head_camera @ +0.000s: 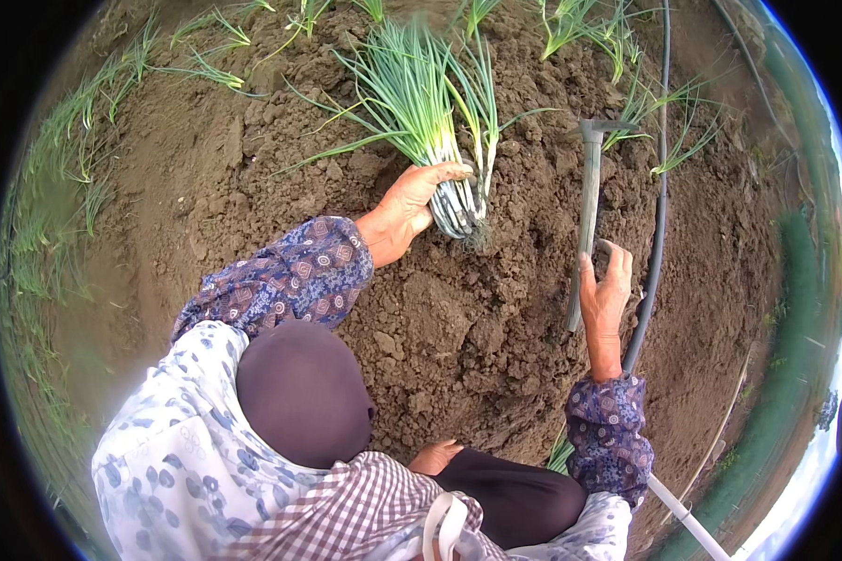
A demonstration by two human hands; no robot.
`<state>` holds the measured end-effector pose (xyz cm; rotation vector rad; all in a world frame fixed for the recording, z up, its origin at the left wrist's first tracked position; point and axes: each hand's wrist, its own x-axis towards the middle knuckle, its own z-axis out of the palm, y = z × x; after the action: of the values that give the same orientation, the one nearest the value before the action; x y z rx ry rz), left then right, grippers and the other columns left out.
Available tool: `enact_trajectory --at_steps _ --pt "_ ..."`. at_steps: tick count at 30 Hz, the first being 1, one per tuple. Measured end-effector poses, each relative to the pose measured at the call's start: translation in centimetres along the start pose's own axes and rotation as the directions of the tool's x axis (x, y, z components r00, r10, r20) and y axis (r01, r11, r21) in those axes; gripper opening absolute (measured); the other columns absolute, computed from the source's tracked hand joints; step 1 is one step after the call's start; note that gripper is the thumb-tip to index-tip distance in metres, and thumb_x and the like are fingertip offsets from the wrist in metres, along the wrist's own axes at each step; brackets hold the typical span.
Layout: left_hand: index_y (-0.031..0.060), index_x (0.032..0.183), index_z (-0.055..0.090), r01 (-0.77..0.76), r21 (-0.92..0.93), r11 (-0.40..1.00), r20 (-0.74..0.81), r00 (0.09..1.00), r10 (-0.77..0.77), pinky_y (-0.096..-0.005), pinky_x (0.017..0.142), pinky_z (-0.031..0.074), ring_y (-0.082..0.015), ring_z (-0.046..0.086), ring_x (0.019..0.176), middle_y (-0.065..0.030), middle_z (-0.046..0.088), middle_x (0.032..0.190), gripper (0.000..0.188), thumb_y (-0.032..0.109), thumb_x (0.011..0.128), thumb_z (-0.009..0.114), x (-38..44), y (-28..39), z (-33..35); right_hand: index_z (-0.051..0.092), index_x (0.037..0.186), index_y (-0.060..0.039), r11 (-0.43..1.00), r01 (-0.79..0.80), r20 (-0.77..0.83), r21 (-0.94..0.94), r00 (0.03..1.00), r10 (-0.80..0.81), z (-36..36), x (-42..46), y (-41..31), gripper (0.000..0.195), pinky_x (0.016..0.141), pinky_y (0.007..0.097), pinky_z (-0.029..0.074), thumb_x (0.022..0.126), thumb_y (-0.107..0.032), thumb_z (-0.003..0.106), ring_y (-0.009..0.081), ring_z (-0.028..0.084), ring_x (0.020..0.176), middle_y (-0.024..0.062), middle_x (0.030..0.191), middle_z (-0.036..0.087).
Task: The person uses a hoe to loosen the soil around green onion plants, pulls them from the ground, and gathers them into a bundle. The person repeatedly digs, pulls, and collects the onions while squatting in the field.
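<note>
My left hand [401, 210] grips a bunch of green onions [414, 98] near the white lower stems. Its long green leaves point away from me, and the soil-stained bulbs and fine roots hang toward me. Beside the bunch, a few looser onion stalks [490, 133] stand against its right side. A small hand hoe [589, 182] lies on the soil at right, its metal head at the far end. Alongside the lower part of the wooden handle is my right hand [607, 287], thumb apart from the bent fingers. The thumb overlaps the handle's edge; the handle is not enclosed.
Loose brown soil [435, 315] spreads before me. A dark hose [663, 154] runs along the right. More onion plants [565, 28] grow at the far side, with others at left [84, 133]. A white pole [687, 515] is at lower right. Green leaves [560, 449] show beneath my right sleeve.
</note>
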<state>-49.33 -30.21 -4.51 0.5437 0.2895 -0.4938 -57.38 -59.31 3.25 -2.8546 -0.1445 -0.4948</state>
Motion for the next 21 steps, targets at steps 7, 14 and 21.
enact_trajectory --at_steps 7,14,21 --pt "-0.0017 0.102 0.062 0.042 0.035 0.998 0.094 0.995 -0.045 -0.0314 0.074 0.057 -0.0183 0.068 0.079 -0.0104 0.069 0.090 0.019 0.010 0.086 0.063 -2.8 -1.1 1.8 0.059 0.110 0.0068 0.374 -0.642 0.682 0.670 0.731 0.033 2.0 2.0 -9.2 0.043 0.062 0.0235 0.049 0.087 -0.028 0.068 0.0084 0.058 0.073 0.0042 0.086 0.065" --pt "-0.0008 0.110 0.054 0.047 0.093 0.994 0.096 0.994 -0.056 -0.0356 0.078 0.058 -0.0247 0.068 0.087 -0.0160 0.067 0.093 0.026 0.009 0.088 0.061 -4.6 -2.1 2.5 0.065 0.086 0.0034 0.598 -0.501 0.507 0.626 0.844 0.176 6.1 0.4 -7.9 0.022 0.053 0.0303 0.044 0.085 -0.019 0.065 0.0112 0.056 0.057 0.0042 0.064 0.062" --pt "-0.0001 0.113 0.057 0.154 0.185 0.971 0.028 0.986 -0.161 -0.0319 0.060 0.060 -0.0142 0.066 0.066 -0.0048 0.065 0.081 0.032 0.015 0.086 0.067 -5.8 -1.5 2.9 0.062 0.094 0.0020 0.894 -0.356 0.505 0.271 0.844 0.183 -0.3 -0.8 -4.7 0.021 0.059 0.0402 0.047 0.086 -0.017 0.063 0.0331 0.061 0.065 0.0188 0.075 0.063"
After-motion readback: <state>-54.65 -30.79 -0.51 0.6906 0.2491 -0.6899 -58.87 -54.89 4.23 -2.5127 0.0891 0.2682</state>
